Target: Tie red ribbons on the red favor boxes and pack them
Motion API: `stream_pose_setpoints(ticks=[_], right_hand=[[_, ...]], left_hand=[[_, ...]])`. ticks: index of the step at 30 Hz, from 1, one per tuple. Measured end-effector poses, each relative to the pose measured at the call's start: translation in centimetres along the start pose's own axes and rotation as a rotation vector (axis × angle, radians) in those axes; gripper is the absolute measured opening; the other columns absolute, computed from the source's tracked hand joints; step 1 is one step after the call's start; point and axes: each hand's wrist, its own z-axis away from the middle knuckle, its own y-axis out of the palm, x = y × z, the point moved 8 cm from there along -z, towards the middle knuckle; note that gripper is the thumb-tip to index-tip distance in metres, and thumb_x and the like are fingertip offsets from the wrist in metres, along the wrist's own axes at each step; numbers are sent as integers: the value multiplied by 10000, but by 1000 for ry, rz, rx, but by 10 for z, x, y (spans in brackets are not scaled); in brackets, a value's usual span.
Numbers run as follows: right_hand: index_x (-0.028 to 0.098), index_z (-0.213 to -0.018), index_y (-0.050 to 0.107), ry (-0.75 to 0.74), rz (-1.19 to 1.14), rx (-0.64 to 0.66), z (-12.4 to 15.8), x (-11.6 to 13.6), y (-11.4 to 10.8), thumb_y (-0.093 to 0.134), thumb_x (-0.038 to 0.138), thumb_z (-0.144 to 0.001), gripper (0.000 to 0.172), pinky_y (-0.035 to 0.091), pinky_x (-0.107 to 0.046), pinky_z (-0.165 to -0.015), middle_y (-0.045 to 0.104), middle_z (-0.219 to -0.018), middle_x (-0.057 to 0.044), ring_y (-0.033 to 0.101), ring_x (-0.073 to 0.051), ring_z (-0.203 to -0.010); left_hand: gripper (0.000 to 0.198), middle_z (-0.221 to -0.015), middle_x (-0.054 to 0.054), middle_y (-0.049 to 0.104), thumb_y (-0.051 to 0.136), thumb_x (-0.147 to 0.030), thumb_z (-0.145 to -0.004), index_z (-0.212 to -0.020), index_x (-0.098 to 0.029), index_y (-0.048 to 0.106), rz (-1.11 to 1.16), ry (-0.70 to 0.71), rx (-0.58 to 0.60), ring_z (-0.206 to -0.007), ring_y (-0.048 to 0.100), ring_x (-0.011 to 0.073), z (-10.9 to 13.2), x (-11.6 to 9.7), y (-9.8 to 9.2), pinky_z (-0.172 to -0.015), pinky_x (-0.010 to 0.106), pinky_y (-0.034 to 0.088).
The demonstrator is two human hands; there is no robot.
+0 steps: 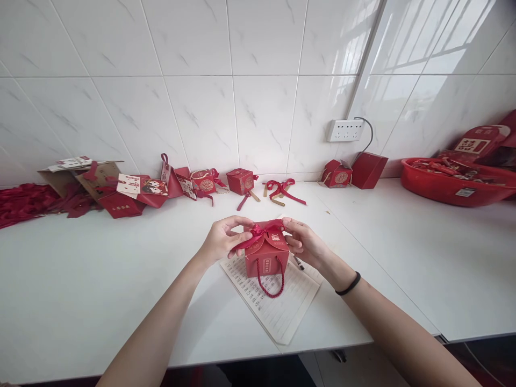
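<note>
A small red gift box (258, 267) with gold print stands before me, its curved top flaps folded together. A dark red ribbon (260, 232) is looped in a bow on its top. My left hand (226, 237) pinches the ribbon at the left of the bow. My right hand (305, 242) pinches the ribbon's other side at the box's upper right corner. A twisted red cord handle (271, 295) hangs down the front. Under the box lies a notebook (284, 317) with handwritten lines, and a pen (299, 262) rests on it beside the box.
Along the tiled wall stand small red boxes (242, 181), a tied ribbon with gold strips (280, 189) and a taller red box (370, 171). Open boxes (124, 204) and heaped ribbon (26, 203) are at left. A red basin (455, 188) holds small items at right, near a power socket (345, 130).
</note>
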Motion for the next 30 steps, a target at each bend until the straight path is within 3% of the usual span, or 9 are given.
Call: stream_pose_setpoints(ticks=[5,8,11,16,22,30], right_hand=[[184,-667,465,3,16,-4,0,0,0,769,360,-651,351,75,-202,-378,304,-434,105,150,-23,-368],[182,-667,461,-6,2,-2,-1,-1,-2,773,345,-650,352,80,-195,-373,307,-446,105,153,-20,-372],[179,-676,468,-9,-16,4,0,-2,-2,781,332,-643,349,79,-190,-370,316,-460,103,160,-16,-373],[181,-674,462,5,-10,15,0,-1,0,775,346,-654,353,87,-194,-378,307,-439,107,162,-17,-363],[182,-673,474,14,-19,9,-1,-2,-1,777,345,-648,345,77,-196,-370,314,-432,105,164,-16,-355],[170,-665,476,-1,-46,10,-1,-2,-1,797,320,-628,356,89,-176,-357,356,-476,98,182,-5,-369]], left_hand=[[343,-729,30,617,659,-385,-723,-953,-134,613,55,7,106,-378,491,61,3,-1,8,-311,180,351],[291,-743,28,600,623,-348,-732,-927,-133,610,123,25,149,-397,518,74,4,-3,9,-328,189,381],[283,-755,30,603,622,-344,-730,-921,-136,592,150,27,152,-410,538,86,4,-4,8,-337,195,403],[296,-576,-34,535,669,-377,-724,-876,-143,570,112,26,122,-372,508,79,3,-5,7,-319,178,391],[271,-705,-27,568,693,-353,-702,-810,-148,554,91,30,73,-344,490,47,2,-4,4,-302,175,384],[215,-514,-46,532,646,-326,-747,-807,-125,602,121,10,101,-338,487,70,1,0,5,-312,176,398]])
